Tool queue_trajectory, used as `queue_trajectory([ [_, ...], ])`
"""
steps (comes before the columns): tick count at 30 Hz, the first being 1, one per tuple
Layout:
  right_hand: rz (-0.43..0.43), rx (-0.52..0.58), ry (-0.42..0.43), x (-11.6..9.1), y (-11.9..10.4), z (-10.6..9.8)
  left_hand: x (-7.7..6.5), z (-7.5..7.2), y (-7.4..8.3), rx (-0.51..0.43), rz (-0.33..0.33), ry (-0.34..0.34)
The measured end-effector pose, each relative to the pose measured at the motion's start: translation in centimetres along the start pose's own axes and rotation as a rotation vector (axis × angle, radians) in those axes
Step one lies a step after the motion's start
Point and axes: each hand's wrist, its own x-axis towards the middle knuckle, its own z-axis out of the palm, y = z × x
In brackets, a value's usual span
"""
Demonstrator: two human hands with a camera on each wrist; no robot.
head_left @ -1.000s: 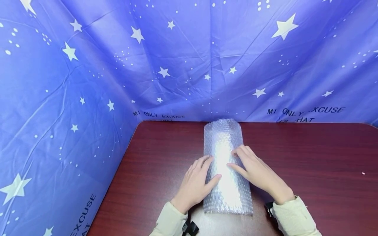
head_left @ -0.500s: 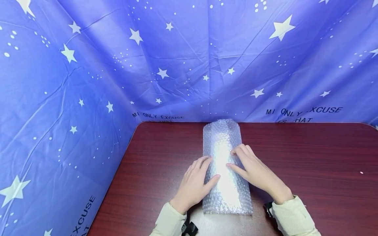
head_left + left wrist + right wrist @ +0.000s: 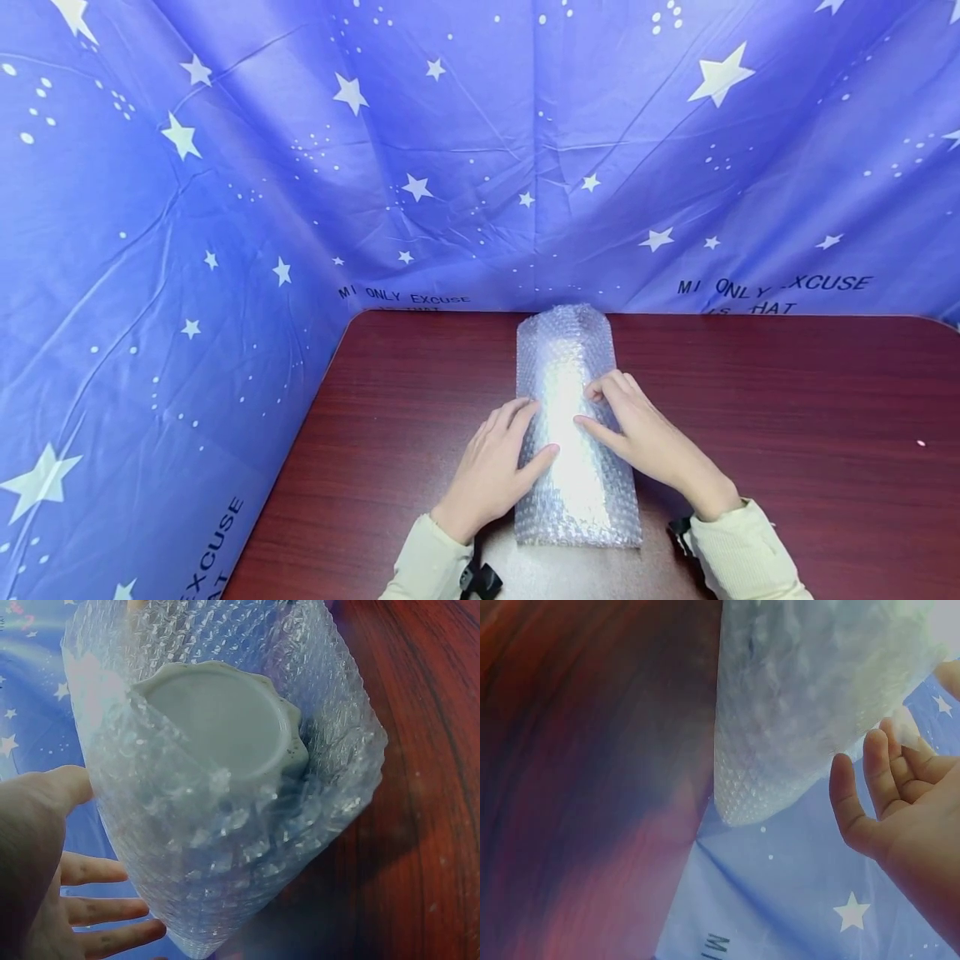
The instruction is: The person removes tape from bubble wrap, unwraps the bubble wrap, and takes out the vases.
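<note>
A clear bubble wrap bag (image 3: pixel 573 517) lies lengthwise on the table, a bright glare down its middle. Inside its open end, in the left wrist view, sits a pale, round dish-like piece (image 3: pixel 217 724) with a scalloped rim; the rest of it is hidden by the wrap. My left hand (image 3: pixel 491 471) rests against the bag's left side, fingers spread and relaxed, thumb over the top. On the opposite side my right hand (image 3: pixel 656 437) touches the bag with loosely bent fingers, its thumb reaching toward the middle. In the right wrist view these fingers (image 3: pixel 844 795) lie along the wrap's edge.
The dark red wood-grain table (image 3: pixel 787 400) extends to both sides. A small pale speck (image 3: pixel 922 443) lies at the far right. Blue star-printed cloth (image 3: pixel 450 150) hangs behind the table and along its left. Black straps with small devices (image 3: pixel 480 581) sit at the wrists.
Both hands and the bag stay in place; only the head view shifts slightly.
</note>
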Motion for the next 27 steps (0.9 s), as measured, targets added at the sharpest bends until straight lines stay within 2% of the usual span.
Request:
queue_trajectory([
  [7,0.046,0.150,-0.010,-0.02,-0.13,0.41,0.01,-0.11,-0.05,-0.016,-0.005,-0.024],
  [14,0.138,0.180,-0.035,-0.10,-0.21,0.42,-0.02,-0.33,-0.32,-0.034,-0.017,-0.026],
  [20,0.101,0.181,-0.018,-0.01,-0.38,0.52,0.07,-0.49,-0.38,-0.010,-0.026,-0.028],
  [27,0.025,0.189,0.026,0.31,-0.71,0.75,0.26,-0.80,0.44,0.004,-0.053,-0.023],
])
